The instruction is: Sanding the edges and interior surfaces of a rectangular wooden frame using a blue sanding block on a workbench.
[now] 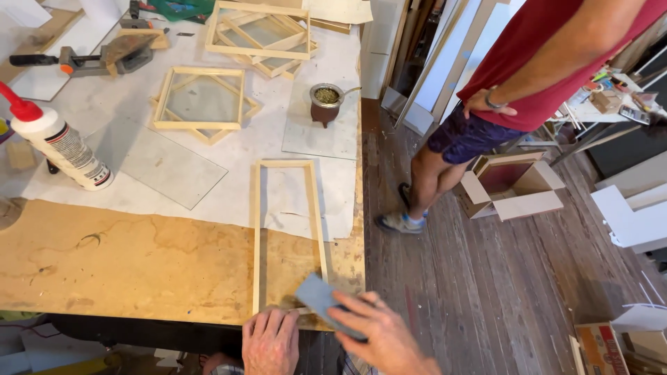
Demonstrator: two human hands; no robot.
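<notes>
Sanding the wooden frame, your right hand grips a sanding block. Your left hand lies flat, fingers open, pinning its corner. Next, keep strokes light along the joint.

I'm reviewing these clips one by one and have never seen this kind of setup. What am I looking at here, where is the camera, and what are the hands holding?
There is no machine here: a person works with bare hands, and the single picture comes from a camera on their head, looking down. At the bottom edge, the left hand presses on the near end of a long, narrow wooden frame lying on the workbench. The right hand holds a grey sanding pad against that frame's near corner. Farther back lie square wooden frames, loose glass panes, a white glue bottle with a red cap, a clamp and a mate gourd with a metal straw. Another person in a red shirt stands on the wooden floor to the right.
</notes>
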